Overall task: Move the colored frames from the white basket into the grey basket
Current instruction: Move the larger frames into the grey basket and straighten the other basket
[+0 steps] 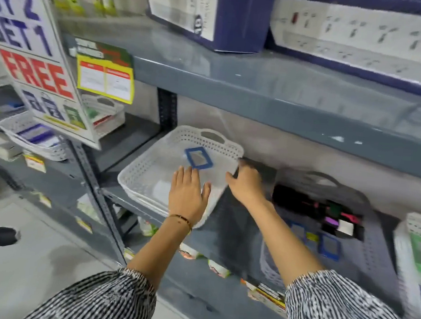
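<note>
Left hand [188,193] of mine lies flat and released inside the white basket [138,175], fingers stretched together toward the far wall, holding nothing. I judge it is reaching for the one blue frame [198,158] that sits just beyond my fingertips, near the basket's back handle, the only frame I can see left in there.

Right hand [244,185] sits just beside it, curled over the basket's right rim; I read that as a steadying grip, so the light basket does not slide on the grey shelf [235,236] while the other hand fishes. Whether the fingers truly pinch the rim is unclear, since motion blur smears that edge.

Further out to the right of that hand stands the grey basket [381,242], well apart from the white one. It holds a heap of dark, green, pink and white frames at the back, with two more blue ones nearer me. By that spread, the job looks nearly finished.

Above both hands, the upper shelf carries boxed power strips [357,37].
</note>
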### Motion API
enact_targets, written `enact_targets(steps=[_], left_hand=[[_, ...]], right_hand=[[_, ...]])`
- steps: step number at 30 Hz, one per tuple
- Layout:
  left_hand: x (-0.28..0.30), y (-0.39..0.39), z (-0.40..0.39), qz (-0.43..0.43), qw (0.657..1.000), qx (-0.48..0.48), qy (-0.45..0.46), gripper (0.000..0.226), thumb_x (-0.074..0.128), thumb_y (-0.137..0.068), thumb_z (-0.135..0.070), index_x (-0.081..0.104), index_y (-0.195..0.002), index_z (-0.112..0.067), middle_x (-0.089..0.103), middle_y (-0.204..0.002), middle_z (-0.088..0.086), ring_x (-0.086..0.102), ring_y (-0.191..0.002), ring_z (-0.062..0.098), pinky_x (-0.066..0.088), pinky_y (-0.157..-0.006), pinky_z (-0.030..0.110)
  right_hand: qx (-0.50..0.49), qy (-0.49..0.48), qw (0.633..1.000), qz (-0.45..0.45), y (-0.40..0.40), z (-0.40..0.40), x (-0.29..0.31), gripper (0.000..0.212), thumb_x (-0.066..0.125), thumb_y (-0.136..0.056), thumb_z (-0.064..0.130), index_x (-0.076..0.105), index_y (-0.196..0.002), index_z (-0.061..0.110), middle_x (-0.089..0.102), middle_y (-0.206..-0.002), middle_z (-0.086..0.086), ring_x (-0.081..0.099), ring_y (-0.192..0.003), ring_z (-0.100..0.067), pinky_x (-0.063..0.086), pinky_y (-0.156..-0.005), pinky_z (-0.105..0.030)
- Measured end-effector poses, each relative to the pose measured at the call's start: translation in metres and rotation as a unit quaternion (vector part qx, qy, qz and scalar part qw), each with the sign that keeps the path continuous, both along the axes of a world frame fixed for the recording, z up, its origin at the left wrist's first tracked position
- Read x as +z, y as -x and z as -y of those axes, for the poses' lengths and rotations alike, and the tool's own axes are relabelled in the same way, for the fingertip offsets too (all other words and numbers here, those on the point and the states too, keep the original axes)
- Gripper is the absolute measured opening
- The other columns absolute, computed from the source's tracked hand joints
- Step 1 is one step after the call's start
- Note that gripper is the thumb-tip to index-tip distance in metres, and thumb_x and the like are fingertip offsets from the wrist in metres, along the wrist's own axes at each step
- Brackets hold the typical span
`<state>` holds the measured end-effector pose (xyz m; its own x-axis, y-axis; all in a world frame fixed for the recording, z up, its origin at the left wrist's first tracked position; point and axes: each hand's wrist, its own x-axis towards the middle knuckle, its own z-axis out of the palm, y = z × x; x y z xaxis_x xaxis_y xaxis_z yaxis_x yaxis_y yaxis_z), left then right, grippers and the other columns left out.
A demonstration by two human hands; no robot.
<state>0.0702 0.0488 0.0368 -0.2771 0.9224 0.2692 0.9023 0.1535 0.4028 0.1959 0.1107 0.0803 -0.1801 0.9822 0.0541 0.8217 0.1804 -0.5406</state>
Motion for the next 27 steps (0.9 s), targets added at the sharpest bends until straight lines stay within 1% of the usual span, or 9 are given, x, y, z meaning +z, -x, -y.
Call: enact_targets(steps=[1,3,5,7,8,11,14,20,27], left_hand=[[0.000,0.012,-0.005,-0.004,1.000,0.006,-0.002,0.060,0.029,-0.092,-0.041,0.040,-0.129,0.005,0.045,-0.136,0.027,0.035,-0.129,0.042,0.021,-0.112,0.048],[-0.002,0.033,-0.014,0.000,1.000,0.015,-0.003,0.055,0.038,-0.094,-0.037,0.039,-0.129,0.005,0.043,-0.136,0.028,0.035,-0.129,0.043,0.021,-0.112,0.049],[-0.002,0.045,-0.020,0.001,1.000,0.017,0.004,0.053,0.045,-0.094,-0.033,0.038,-0.130,0.006,0.042,-0.137,0.028,0.033,-0.130,0.042,0.020,-0.112,0.049],[-0.003,0.053,-0.027,0.005,1.000,0.021,0.013,0.054,0.044,-0.093,-0.033,0.038,-0.129,0.006,0.043,-0.136,0.028,0.034,-0.129,0.043,0.021,-0.112,0.049],[-0.002,0.053,-0.029,0.001,1.000,0.023,0.017,0.054,0.041,-0.093,-0.035,0.040,-0.127,0.007,0.046,-0.133,0.029,0.037,-0.127,0.043,0.023,-0.111,0.050],[-0.007,0.055,-0.030,-0.010,0.999,0.027,0.030,0.061,0.029,-0.087,-0.042,0.050,-0.117,0.006,0.059,-0.119,0.028,0.052,-0.114,0.043,0.037,-0.102,0.052],[-0.016,0.057,-0.029,-0.021,0.999,0.025,0.016,0.062,0.027,-0.087,-0.043,0.049,-0.119,0.005,0.059,-0.121,0.026,0.052,-0.115,0.041,0.035,-0.104,0.049],[-0.019,0.057,-0.029,-0.038,0.999,0.019,0.008,0.061,0.027,-0.089,-0.044,0.050,-0.120,0.003,0.058,-0.123,0.024,0.051,-0.118,0.039,0.035,-0.104,0.049],[-0.021,0.058,-0.029,-0.049,0.998,0.026,0.013,0.059,0.028,-0.089,-0.044,0.051,-0.119,0.002,0.060,-0.121,0.022,0.053,-0.117,0.037,0.036,-0.103,0.049]], right_hand=[[0.004,0.003,1.000,0.006,0.014,-0.008,-0.003,0.049,0.052,-0.092,0.025,0.042,-0.134,0.002,0.052,-0.136,-0.021,0.049,-0.124,-0.036,0.044,-0.099,-0.039],[0.008,0.015,1.000,0.006,0.043,-0.026,-0.010,0.051,0.054,-0.091,0.028,0.044,-0.132,0.000,0.053,-0.135,-0.022,0.050,-0.123,-0.036,0.044,-0.100,-0.040],[-0.004,0.034,0.999,-0.012,0.062,-0.041,-0.018,0.047,0.059,-0.088,0.031,0.051,-0.123,0.000,0.058,-0.127,-0.023,0.054,-0.118,-0.037,0.048,-0.097,-0.042],[-0.019,0.054,0.998,-0.012,0.080,-0.055,-0.030,0.043,0.061,-0.086,0.030,0.055,-0.116,0.000,0.062,-0.121,-0.022,0.057,-0.113,-0.037,0.050,-0.092,-0.041],[-0.025,0.063,0.998,-0.009,0.086,-0.061,-0.034,0.042,0.062,-0.085,0.029,0.056,-0.115,0.000,0.062,-0.121,-0.022,0.058,-0.112,-0.036,0.051,-0.090,-0.041],[-0.029,0.088,0.996,0.022,0.104,-0.075,-0.046,0.048,0.062,-0.085,0.031,0.053,-0.120,0.000,0.059,-0.125,-0.020,0.057,-0.114,-0.034,0.051,-0.091,-0.040],[-0.036,0.090,0.994,0.059,0.118,-0.086,-0.053,0.058,0.062,-0.087,0.035,0.045,-0.128,-0.002,0.053,-0.131,-0.021,0.053,-0.121,-0.035,0.049,-0.096,-0.041],[-0.036,0.081,0.991,0.099,0.125,-0.099,-0.067,0.070,0.060,-0.087,0.042,0.038,-0.133,-0.006,0.048,-0.135,-0.023,0.049,-0.124,-0.035,0.047,-0.097,-0.039],[-0.030,0.066,0.991,0.114,0.126,-0.105,-0.078,0.070,0.062,-0.085,0.044,0.043,-0.129,-0.006,0.054,-0.131,-0.023,0.052,-0.120,-0.034,0.050,-0.092,-0.037]])
